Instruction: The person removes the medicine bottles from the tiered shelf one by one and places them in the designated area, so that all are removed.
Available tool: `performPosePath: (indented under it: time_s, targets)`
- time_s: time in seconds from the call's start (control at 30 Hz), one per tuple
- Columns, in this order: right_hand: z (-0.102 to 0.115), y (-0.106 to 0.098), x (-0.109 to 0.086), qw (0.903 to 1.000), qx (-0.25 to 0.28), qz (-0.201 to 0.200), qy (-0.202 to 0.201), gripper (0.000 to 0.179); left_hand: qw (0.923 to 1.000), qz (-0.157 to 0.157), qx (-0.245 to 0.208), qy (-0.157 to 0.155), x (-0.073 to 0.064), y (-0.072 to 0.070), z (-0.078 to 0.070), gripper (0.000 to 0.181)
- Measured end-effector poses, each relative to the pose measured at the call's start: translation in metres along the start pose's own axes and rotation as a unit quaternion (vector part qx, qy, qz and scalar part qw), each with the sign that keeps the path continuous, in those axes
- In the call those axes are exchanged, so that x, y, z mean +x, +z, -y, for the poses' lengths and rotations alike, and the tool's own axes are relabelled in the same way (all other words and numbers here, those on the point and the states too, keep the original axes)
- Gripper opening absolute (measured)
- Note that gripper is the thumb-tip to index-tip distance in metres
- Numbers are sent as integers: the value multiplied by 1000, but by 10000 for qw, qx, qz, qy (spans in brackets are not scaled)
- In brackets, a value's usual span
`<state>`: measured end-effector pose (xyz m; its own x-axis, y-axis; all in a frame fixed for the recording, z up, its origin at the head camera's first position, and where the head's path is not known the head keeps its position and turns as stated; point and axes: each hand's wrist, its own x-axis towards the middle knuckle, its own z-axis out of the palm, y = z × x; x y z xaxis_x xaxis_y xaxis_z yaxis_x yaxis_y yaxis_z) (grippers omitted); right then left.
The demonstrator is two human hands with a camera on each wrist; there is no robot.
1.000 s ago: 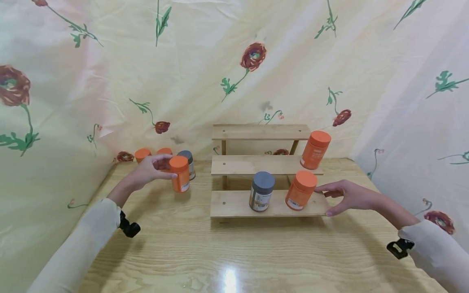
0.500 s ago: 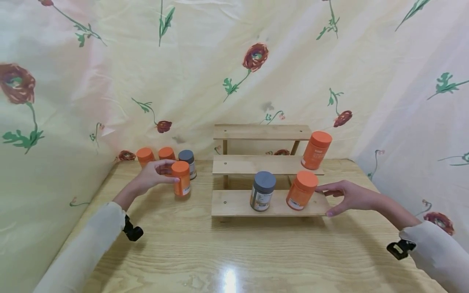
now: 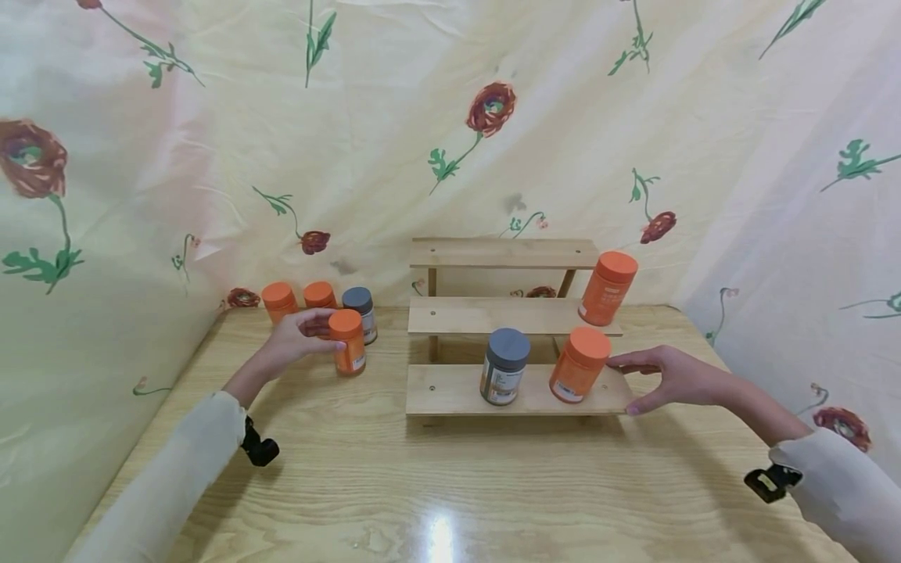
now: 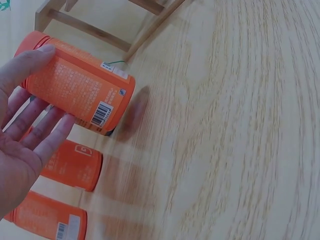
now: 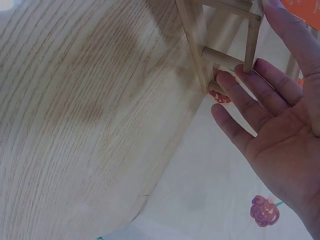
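Note:
In the head view my left hand [image 3: 299,340] grips an orange jar [image 3: 349,353] between thumb and fingers, at the left of the table. The left wrist view shows that thumb on the jar's [image 4: 80,85] upper side; whether its base touches the table I cannot tell. My right hand [image 3: 679,381] holds the right end of the lowest board of a three-tier wooden rack [image 3: 450,395], thumb at the front corner, fingers toward the back. On that board stand a grey-lidded jar [image 3: 504,367] and an orange jar [image 3: 579,367]. Another orange jar [image 3: 608,289] stands at the middle tier's right end.
Behind my left hand, two orange jars [image 3: 279,299] [image 3: 320,294] and a grey-lidded jar [image 3: 360,301] stand near the back edge. Flowered cloth [image 3: 380,141] hangs behind and at both sides of the wooden table [image 3: 338,485].
Over the second, my left hand has brought its orange jar slightly nearer to me, away from the back row. The right hand stays at the rack. The head view has shifted a little.

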<state>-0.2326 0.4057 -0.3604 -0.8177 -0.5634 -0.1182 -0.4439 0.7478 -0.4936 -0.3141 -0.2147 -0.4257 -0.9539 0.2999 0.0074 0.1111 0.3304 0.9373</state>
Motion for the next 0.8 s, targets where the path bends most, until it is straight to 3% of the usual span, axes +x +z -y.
performPosePath:
  time_s: [0.13, 0.8]
  targets:
    - [1, 0, 0, 10000, -39, -24, 5, 74, 9999, -117, 122, 6, 1, 1, 2, 69]
    - [0, -1, 3, 10000, -11, 51, 31, 72, 9995, -111, 258, 163, 3, 7, 8, 69]
